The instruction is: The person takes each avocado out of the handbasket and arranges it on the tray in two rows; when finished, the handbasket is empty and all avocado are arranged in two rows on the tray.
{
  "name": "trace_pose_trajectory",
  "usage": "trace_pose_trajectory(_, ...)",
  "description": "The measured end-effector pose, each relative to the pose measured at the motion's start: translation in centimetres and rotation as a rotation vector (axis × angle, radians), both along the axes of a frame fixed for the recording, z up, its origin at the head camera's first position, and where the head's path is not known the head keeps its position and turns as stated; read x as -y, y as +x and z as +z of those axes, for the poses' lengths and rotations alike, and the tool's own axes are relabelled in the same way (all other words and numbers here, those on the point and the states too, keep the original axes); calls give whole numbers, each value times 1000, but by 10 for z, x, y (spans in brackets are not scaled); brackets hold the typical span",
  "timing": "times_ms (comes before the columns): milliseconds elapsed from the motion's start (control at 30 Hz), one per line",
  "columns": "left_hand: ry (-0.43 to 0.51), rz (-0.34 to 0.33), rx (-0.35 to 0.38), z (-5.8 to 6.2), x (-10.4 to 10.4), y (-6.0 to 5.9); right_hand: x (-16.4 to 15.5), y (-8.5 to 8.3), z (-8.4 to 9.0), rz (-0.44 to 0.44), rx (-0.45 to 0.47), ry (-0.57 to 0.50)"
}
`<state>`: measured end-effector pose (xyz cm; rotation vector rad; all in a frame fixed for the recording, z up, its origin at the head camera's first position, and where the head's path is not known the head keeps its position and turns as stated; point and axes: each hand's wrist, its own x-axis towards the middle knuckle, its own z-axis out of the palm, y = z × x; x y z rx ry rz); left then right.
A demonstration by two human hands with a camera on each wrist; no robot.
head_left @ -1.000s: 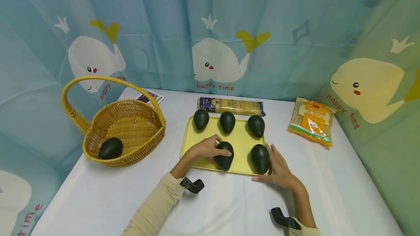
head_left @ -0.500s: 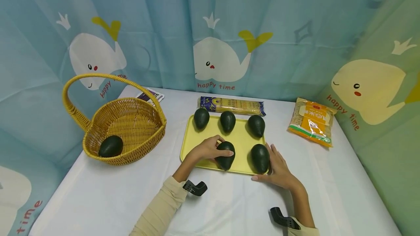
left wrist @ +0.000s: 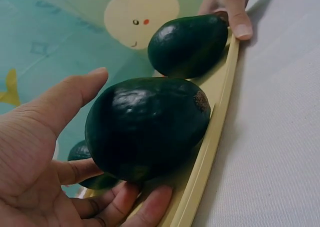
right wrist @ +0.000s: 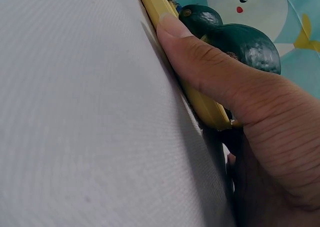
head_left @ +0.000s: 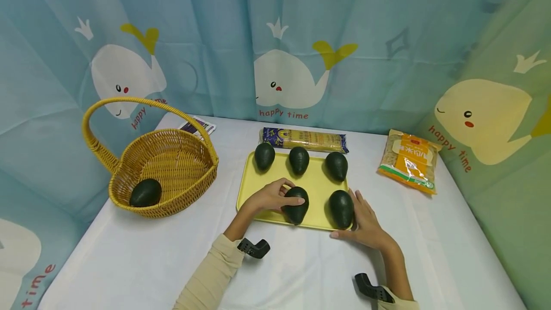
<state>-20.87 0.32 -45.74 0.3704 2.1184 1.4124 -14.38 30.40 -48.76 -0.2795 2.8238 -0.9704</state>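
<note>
My left hand [head_left: 272, 195] holds a dark green avocado [head_left: 298, 209] at the front middle of a yellow tray [head_left: 316, 188]. In the left wrist view its thumb lies along one side of the avocado [left wrist: 145, 127] and the fingers reach under the other. At the tray's front right corner my right hand [head_left: 366, 221] grips the rim, thumb on the front edge and fingers along the right side. Just inside that corner lies another avocado [head_left: 341, 209], close to the right hand. Three more avocados, one in the middle [head_left: 299, 160], form the back row.
A yellow wicker basket [head_left: 202, 183] with a tall handle stands left, one avocado [head_left: 145, 193] inside. Behind the tray lies a long blue and gold packet [head_left: 303, 139]. An orange bag [head_left: 409, 160] lies at right, and a purple and white packet [head_left: 198, 126] behind the basket.
My left hand and the avocado in it have shifted very slightly to the right. The right hand stays at the tray corner, and the other avocados keep their places.
</note>
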Motion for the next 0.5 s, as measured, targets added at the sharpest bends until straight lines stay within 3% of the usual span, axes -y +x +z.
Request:
trace_pose_trajectory(267, 72, 24, 69, 0, 1, 1, -1, 1, -4, 31, -45, -19)
trace_pose_trajectory(500, 82, 13, 70, -3, 3, -1, -1, 0, -3, 24, -30, -19)
